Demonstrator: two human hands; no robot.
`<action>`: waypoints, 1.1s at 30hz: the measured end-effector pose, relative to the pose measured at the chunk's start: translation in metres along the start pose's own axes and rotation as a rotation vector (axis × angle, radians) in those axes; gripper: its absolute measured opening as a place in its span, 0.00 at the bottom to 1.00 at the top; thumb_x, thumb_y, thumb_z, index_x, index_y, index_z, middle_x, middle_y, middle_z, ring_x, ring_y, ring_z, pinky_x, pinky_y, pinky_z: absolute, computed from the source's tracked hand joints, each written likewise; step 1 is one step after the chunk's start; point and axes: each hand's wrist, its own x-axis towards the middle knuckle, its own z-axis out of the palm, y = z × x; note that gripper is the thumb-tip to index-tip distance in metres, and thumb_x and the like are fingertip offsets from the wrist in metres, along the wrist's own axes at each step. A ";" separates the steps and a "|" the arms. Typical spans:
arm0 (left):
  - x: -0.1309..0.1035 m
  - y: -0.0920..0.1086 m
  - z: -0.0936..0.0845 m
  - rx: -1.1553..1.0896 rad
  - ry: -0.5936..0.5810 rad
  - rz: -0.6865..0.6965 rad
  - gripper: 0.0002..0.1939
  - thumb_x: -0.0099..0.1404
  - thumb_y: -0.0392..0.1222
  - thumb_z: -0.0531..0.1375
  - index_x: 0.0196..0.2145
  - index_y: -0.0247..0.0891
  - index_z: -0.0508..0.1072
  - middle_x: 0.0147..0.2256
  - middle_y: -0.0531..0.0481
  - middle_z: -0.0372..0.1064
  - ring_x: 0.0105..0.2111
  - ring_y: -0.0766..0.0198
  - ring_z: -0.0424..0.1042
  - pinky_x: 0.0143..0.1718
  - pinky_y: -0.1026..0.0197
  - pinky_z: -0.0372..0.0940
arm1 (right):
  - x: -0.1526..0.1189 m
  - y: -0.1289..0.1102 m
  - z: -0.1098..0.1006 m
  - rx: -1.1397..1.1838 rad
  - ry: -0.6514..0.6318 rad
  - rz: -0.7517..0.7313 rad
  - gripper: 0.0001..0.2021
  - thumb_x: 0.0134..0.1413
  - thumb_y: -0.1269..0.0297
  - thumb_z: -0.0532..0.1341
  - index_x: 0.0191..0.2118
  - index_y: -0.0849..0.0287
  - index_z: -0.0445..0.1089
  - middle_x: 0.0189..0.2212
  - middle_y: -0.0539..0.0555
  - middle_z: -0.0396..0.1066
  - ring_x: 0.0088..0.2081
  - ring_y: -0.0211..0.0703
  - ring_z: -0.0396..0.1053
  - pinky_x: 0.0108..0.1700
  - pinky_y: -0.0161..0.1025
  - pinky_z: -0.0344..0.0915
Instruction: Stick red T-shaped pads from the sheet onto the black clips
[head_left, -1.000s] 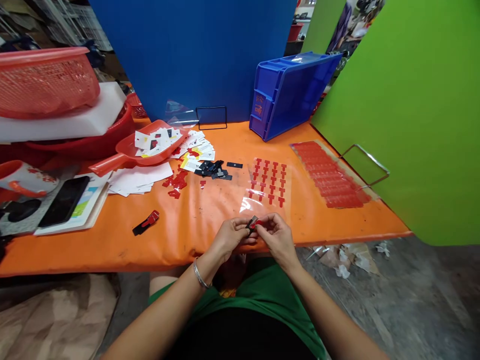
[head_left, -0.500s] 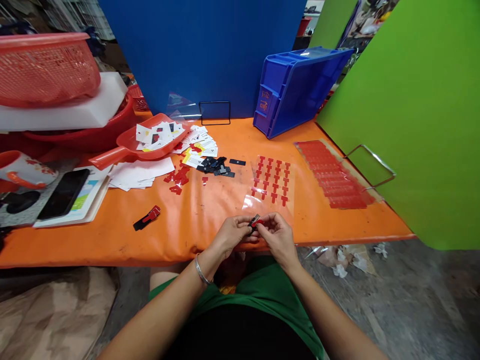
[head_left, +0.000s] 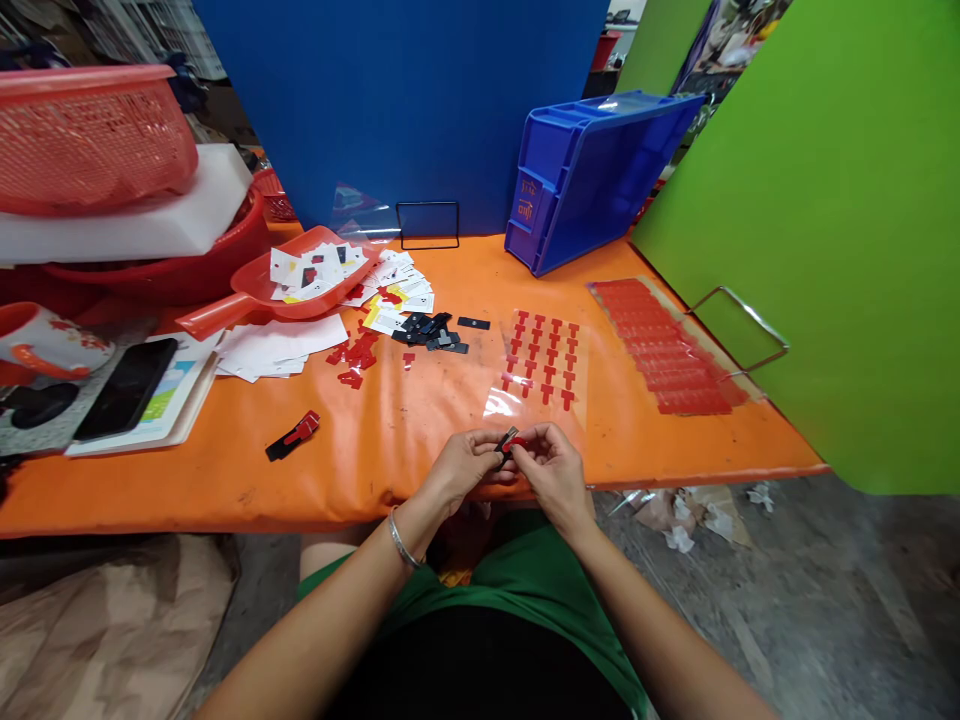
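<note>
Close to the table's front edge, my left hand (head_left: 466, 467) pinches a small black strip (head_left: 505, 452). My right hand (head_left: 555, 470) has its thumb and fingertips closed on a small red T-shaped piece (head_left: 517, 443) at that strip; the fingers partly cover both. Just beyond the hands lies a clear sheet (head_left: 491, 402) bearing rows of red T-shaped stickers (head_left: 551, 357). Black strips (head_left: 431, 330) are heaped farther back, beside a pile of loose red pieces (head_left: 360, 352). At left lie a few black strips with red on them (head_left: 292, 437).
An orange dustpan (head_left: 300, 290) holds printed cards. A phone (head_left: 127, 388) lies on papers beside a mug (head_left: 56, 340). Red baskets (head_left: 90, 140) are stacked at left. A blue crate (head_left: 540, 215) stands against the blue panel (head_left: 412, 110). A red-covered sheet (head_left: 652, 345) lies near the green panel (head_left: 840, 250).
Both hands stay in nearly the same place, with the red piece shifting only slightly at the black strip. The whole view has drifted a little.
</note>
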 end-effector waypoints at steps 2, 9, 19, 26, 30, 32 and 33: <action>0.000 0.000 0.000 -0.003 0.003 0.001 0.09 0.53 0.24 0.63 0.34 0.29 0.75 0.30 0.46 0.75 0.25 0.68 0.75 0.31 0.66 0.72 | 0.000 0.000 0.001 -0.011 0.011 -0.017 0.11 0.45 0.57 0.65 0.30 0.55 0.64 0.24 0.47 0.66 0.22 0.37 0.65 0.24 0.36 0.67; 0.001 -0.007 0.008 0.014 0.104 0.051 0.04 0.57 0.29 0.63 0.33 0.29 0.74 0.24 0.48 0.73 0.22 0.69 0.73 0.28 0.68 0.71 | -0.005 0.009 -0.001 -0.062 0.014 -0.060 0.10 0.51 0.56 0.63 0.32 0.55 0.65 0.27 0.50 0.68 0.25 0.39 0.68 0.27 0.37 0.69; -0.001 -0.009 0.012 0.017 0.116 0.075 0.03 0.57 0.30 0.63 0.32 0.29 0.74 0.22 0.50 0.71 0.21 0.70 0.72 0.27 0.68 0.70 | 0.001 -0.004 -0.006 -0.332 0.128 -0.264 0.07 0.53 0.59 0.60 0.30 0.57 0.68 0.42 0.59 0.64 0.42 0.47 0.68 0.38 0.42 0.70; 0.000 -0.008 0.013 0.026 0.115 0.072 0.03 0.59 0.28 0.61 0.33 0.28 0.74 0.23 0.48 0.72 0.21 0.70 0.72 0.27 0.68 0.70 | 0.007 0.002 -0.006 -0.297 0.106 -0.222 0.06 0.52 0.61 0.61 0.28 0.57 0.68 0.35 0.55 0.66 0.38 0.45 0.67 0.36 0.40 0.68; 0.000 -0.010 0.011 0.025 0.115 0.080 0.02 0.59 0.29 0.62 0.32 0.28 0.74 0.23 0.48 0.72 0.21 0.70 0.72 0.27 0.68 0.70 | 0.007 0.001 -0.006 -0.303 0.102 -0.217 0.06 0.51 0.62 0.61 0.28 0.57 0.67 0.33 0.54 0.66 0.36 0.43 0.67 0.36 0.39 0.67; 0.001 -0.011 0.011 0.024 0.113 0.082 0.02 0.59 0.28 0.62 0.32 0.28 0.74 0.23 0.48 0.72 0.21 0.70 0.72 0.27 0.68 0.70 | 0.007 0.001 -0.007 -0.305 0.100 -0.213 0.06 0.51 0.62 0.61 0.28 0.57 0.67 0.32 0.53 0.66 0.34 0.42 0.67 0.36 0.39 0.67; 0.001 -0.011 0.011 0.022 0.110 0.082 0.02 0.59 0.28 0.61 0.32 0.28 0.74 0.23 0.48 0.72 0.21 0.70 0.72 0.27 0.68 0.70 | 0.007 0.002 -0.007 -0.307 0.100 -0.210 0.06 0.51 0.61 0.61 0.28 0.57 0.67 0.32 0.53 0.66 0.33 0.42 0.67 0.35 0.39 0.67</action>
